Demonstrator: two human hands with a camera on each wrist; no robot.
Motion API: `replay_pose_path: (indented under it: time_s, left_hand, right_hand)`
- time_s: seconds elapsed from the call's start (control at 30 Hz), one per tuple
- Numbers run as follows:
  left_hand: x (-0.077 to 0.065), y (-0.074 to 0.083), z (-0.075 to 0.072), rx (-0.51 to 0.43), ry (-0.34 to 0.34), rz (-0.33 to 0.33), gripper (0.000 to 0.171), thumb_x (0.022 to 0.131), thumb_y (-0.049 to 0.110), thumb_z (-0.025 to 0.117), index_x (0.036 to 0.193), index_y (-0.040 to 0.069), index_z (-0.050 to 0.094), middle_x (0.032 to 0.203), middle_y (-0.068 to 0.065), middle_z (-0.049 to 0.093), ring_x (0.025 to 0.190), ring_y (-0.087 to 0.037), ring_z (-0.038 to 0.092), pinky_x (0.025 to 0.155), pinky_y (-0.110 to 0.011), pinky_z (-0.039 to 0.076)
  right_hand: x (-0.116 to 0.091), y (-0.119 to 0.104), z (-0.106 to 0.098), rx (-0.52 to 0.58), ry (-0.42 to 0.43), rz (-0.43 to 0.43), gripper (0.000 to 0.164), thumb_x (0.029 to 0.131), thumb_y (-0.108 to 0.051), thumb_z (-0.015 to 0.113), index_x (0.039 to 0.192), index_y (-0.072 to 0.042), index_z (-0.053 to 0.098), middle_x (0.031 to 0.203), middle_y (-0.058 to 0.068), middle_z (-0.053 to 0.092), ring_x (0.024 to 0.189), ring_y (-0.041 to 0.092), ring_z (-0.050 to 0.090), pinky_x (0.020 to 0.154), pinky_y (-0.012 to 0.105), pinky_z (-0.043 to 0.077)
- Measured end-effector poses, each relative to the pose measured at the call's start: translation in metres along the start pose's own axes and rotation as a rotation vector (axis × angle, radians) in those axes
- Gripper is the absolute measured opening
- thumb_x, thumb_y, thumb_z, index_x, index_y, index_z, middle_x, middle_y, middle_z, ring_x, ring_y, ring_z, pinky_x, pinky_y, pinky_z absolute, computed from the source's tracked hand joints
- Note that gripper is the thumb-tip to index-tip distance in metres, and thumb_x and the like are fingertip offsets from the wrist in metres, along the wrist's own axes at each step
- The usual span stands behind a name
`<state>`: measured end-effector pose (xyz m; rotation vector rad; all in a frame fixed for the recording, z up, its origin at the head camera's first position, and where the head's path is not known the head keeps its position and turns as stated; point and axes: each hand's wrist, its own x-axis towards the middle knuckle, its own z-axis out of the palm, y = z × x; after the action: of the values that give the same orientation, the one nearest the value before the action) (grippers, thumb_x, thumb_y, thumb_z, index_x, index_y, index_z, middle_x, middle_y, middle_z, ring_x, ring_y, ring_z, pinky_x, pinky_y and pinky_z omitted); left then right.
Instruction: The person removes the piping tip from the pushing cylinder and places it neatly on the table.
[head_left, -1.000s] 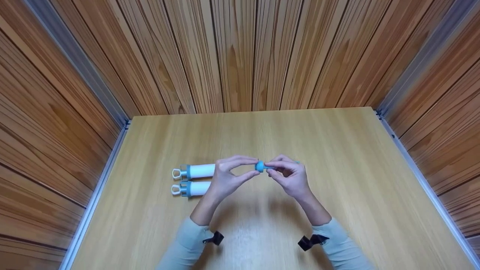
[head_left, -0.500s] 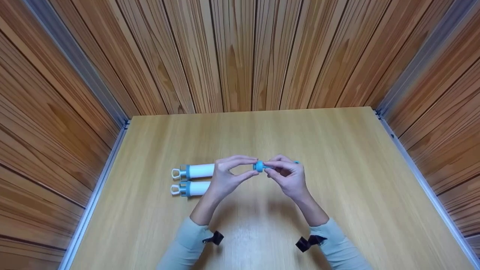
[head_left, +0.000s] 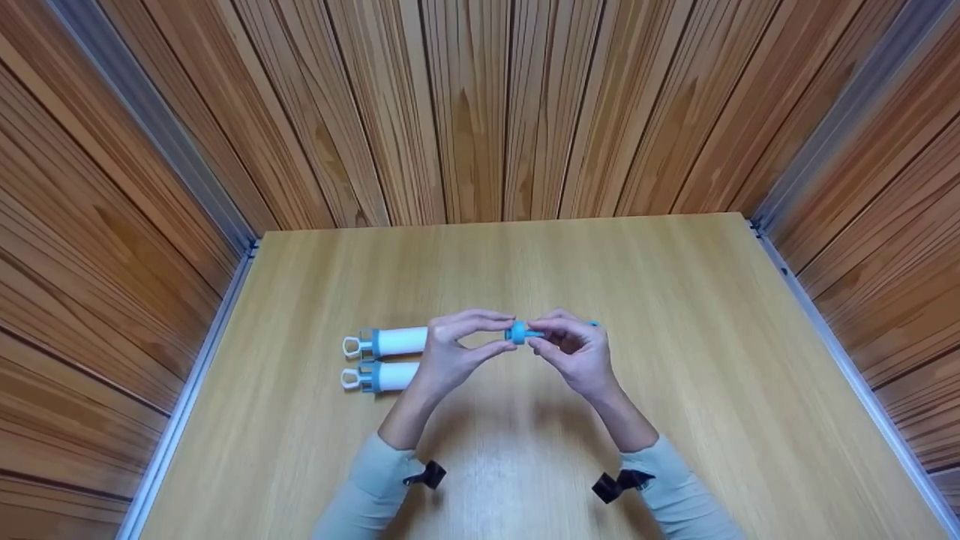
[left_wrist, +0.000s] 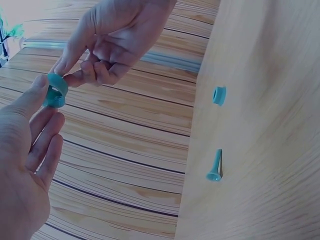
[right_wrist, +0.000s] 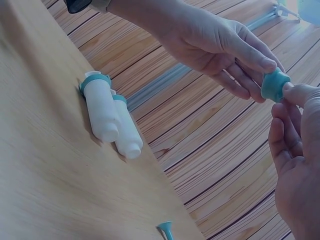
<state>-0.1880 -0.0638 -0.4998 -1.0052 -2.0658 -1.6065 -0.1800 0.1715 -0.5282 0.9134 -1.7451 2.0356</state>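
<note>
Between the hands, above the table, is a blue-green screw cap (head_left: 517, 332) with a hollow, ring-like end in the left wrist view. My left hand (head_left: 459, 349) pinches its rim between thumb and fingers. My right hand (head_left: 576, 351) pinches a thin blue-green nozzle (head_left: 535, 334) on the cap's right side; the fingers hide most of it. To the left lie two white syringe-like tubes (head_left: 401, 341) with blue-green collars and white loop handles. In the left wrist view a second blue-green cap (left_wrist: 219, 96) and a flared blue-green nozzle (left_wrist: 215, 172) lie on the table.
The light wooden table (head_left: 510, 262) has wood-plank walls (head_left: 480, 112) at its back and sides. Metal rails (head_left: 199, 390) run along its left and right edges. Each sleeve carries a small black wrist camera (head_left: 427, 475).
The cap and the hands have shifted very slightly left. Both hands keep their pinch, and the white tubes lie still.
</note>
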Motion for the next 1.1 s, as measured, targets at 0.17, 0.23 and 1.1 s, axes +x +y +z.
replay_pose_path:
  time_s: [0.17,0.23,1.1]
  left_hand:
    - [0.0015,0.0022,-0.002,-0.001,0.009,-0.013,0.029,0.091,0.005,0.092,0.119,0.003,0.086,0.12,-0.015,0.087,0.113,-0.032,0.085,0.107,-0.033,0.066]
    - [0.0021,0.003,-0.0022,0.002,0.005,-0.019,0.029,0.091,0.005,0.092,0.119,0.003,0.086,0.12,-0.014,0.087,0.113,-0.031,0.085,0.107,-0.034,0.066]
    - [0.0023,0.004,0.0028,0.003,-0.026,-0.004,0.031,0.092,0.006,0.091,0.122,0.002,0.085,0.121,-0.015,0.087,0.115,-0.032,0.084,0.107,-0.036,0.066]
  right_hand:
    - [0.0005,-0.0015,-0.001,0.001,0.009,0.024,0.036,0.086,0.032,0.069,0.12,0.02,0.071,0.112,-0.011,0.083,0.088,0.0,0.073,0.076,0.014,0.063]
    - [0.0007,-0.002,-0.0013,-0.004,0.003,0.027,0.037,0.086,0.031,0.068,0.122,0.021,0.068,0.115,-0.01,0.084,0.09,0.0,0.075,0.078,0.014,0.063]
    - [0.0011,-0.0005,0.0018,0.03,-0.067,-0.005,0.039,0.087,0.028,0.073,0.125,0.021,0.067,0.12,-0.008,0.081,0.102,0.004,0.078,0.091,0.019,0.066]
